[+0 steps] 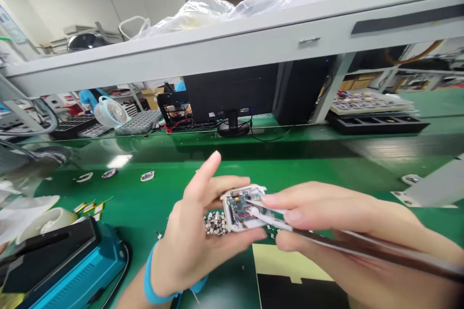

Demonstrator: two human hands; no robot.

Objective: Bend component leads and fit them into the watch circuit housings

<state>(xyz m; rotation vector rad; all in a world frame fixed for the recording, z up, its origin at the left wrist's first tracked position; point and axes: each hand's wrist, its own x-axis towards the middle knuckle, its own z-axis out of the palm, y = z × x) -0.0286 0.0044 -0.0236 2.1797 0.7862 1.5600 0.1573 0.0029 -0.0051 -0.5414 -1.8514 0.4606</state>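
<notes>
A small white-framed device with an exposed circuit board [241, 210] is held by its edges in my left hand [195, 227], which wears a blue wrist strap. My right hand [326, 222] grips metal tweezers [315, 237], whose tips reach over the board beside a small white piece. Whether the tips touch that piece cannot be made out. Below and behind the device, a pile of small metallic parts [215, 223] lies on the green mat [174, 154], partly hidden by my left hand.
A teal and black machine [79, 265] stands at the lower left, near yellow-taped parts [89, 208]. A yellow and black sheet [293, 270] lies in front. Monitor [232, 91], fan [111, 112] and trays [377, 123] stand behind, under a shelf [217, 43].
</notes>
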